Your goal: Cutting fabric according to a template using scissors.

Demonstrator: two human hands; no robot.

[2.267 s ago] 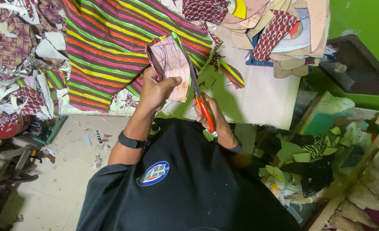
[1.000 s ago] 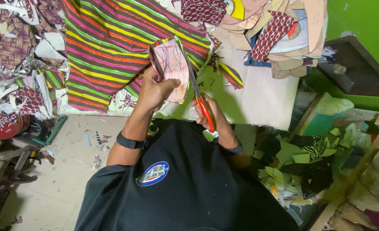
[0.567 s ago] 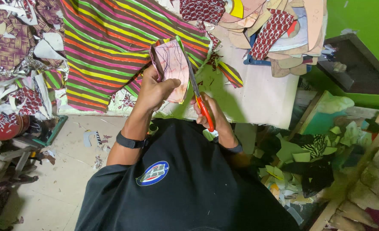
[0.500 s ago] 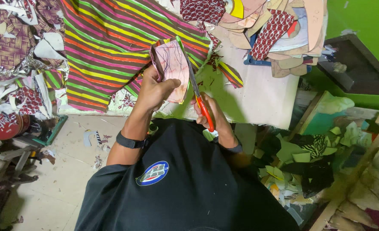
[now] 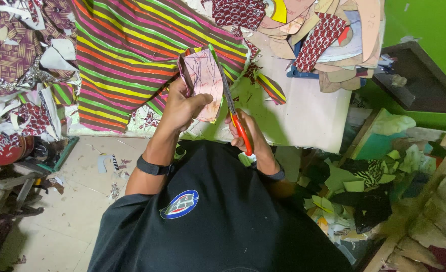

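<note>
Fingers first: the left hand (image 5: 182, 107) has its fingers curled shut around a pink patterned piece (image 5: 205, 80), thumb lying across its lower face, the other fingers tucked behind its left edge. The piece stands nearly upright above the bench (image 5: 308, 116), its top rising in front of the striped cloth (image 5: 132, 50). The right hand (image 5: 250, 133) is closed over the red handles of the scissors (image 5: 235, 118), fingers wrapped tight through the loops. The blades run up and slightly left along the right edge of the pink piece, touching it; whether they are parted or closed is too fine to tell.

Both hands sit close together over the front edge of the bench, just above the person's chest. The left forearm comes up from the lower left, with a dark wristband (image 5: 152, 166) on the wrist. The right wrist bends inward, its forearm mostly hidden behind the black shirt (image 5: 218, 226).

Cut shoe-shaped pieces (image 5: 333, 40) pile at the far right of the bench. Fabric scraps (image 5: 26, 60) lie heaped to the left, and more offcuts (image 5: 354, 191) litter the floor at right.
</note>
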